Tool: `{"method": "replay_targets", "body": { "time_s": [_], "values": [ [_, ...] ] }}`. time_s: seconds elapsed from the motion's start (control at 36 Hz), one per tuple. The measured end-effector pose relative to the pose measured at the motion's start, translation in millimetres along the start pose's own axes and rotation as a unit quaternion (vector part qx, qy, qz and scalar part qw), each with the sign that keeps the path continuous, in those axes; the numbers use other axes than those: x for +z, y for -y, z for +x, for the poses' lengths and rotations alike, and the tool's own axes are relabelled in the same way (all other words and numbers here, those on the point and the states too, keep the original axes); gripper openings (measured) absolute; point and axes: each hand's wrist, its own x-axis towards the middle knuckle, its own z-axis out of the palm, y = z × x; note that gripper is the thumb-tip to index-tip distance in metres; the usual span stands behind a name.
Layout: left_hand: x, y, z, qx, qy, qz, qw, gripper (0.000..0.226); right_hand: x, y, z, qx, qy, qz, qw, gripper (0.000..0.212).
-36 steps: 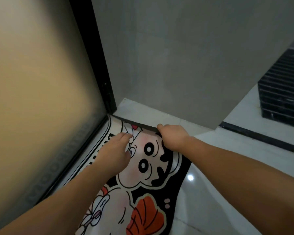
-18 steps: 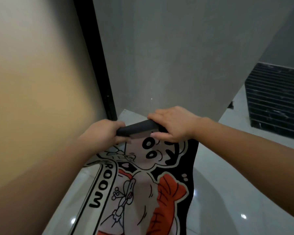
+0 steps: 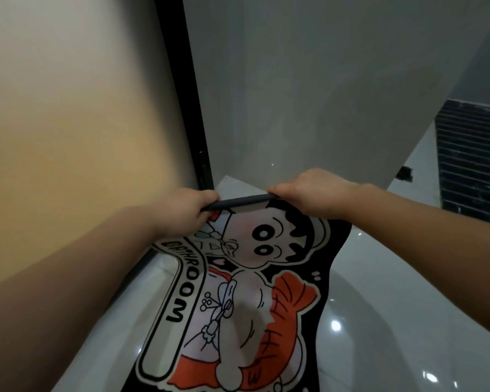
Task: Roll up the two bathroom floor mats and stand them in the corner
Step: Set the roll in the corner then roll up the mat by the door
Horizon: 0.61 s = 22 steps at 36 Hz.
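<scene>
A bathroom mat [image 3: 238,301] with a black border, a cartoon figure, an orange fish and the word BATHROOM hangs lifted off the glossy floor. Its far edge is folded over into a thin dark roll [image 3: 239,202]. My left hand [image 3: 186,212] grips the left end of that folded edge. My right hand [image 3: 313,193] grips the right end, fingers curled over it. The mat's lower part runs out of the bottom of the frame. I see only this one mat.
A frosted glass door [image 3: 77,131] with a black frame [image 3: 194,142] stands at the left. A grey wall [image 3: 309,86] meets it in a corner just beyond my hands. White glossy floor tiles [image 3: 385,321] lie at the right, with dark striped tiling [image 3: 470,159] further back.
Both hands have taken the mat's far edge, folded it over and raised it off the floor towards me. The mat now hangs from my hands instead of lying flat.
</scene>
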Motion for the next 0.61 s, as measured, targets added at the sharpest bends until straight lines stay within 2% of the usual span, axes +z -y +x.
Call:
{"method": "replay_targets", "body": {
  "time_s": [0.08, 0.19, 0.28, 0.33, 0.44, 0.61],
  "values": [
    [1.0, 3.8, 1.9, 0.008, -0.02, 0.04, 0.999, 0.005, 2.3, 1.7, -4.0, -0.017, -0.006, -0.017, 1.0, 0.051],
    [0.0, 5.7, 2.2, 0.023, -0.023, 0.024, 0.999, 0.005, -5.6, 2.1, -9.2, -0.012, -0.026, -0.034, 0.999, 0.051],
    [3.4, 4.3, 2.8, 0.036, -0.033, 0.018, 0.999, 0.009, -6.2, 3.8, -14.4, -0.022, -0.055, -0.039, 0.997, 0.061],
    [4.4, 4.0, 1.9, 0.036, -0.014, 0.019, 0.999, 0.01, -2.9, 4.3, -16.1, -0.028, -0.063, -0.046, 0.997, 0.053],
    [0.1, 3.8, 0.2, 0.023, 0.049, 0.018, 0.998, 0.029, 2.1, 2.1, -17.5, -0.028, -0.05, -0.032, 0.998, 0.046],
    [3.2, 8.3, 1.7, 0.006, -0.02, 0.098, 0.995, 0.016, 7.9, 0.5, -16.7, -0.031, -0.047, -0.015, 0.998, 0.042]
  ]
}}
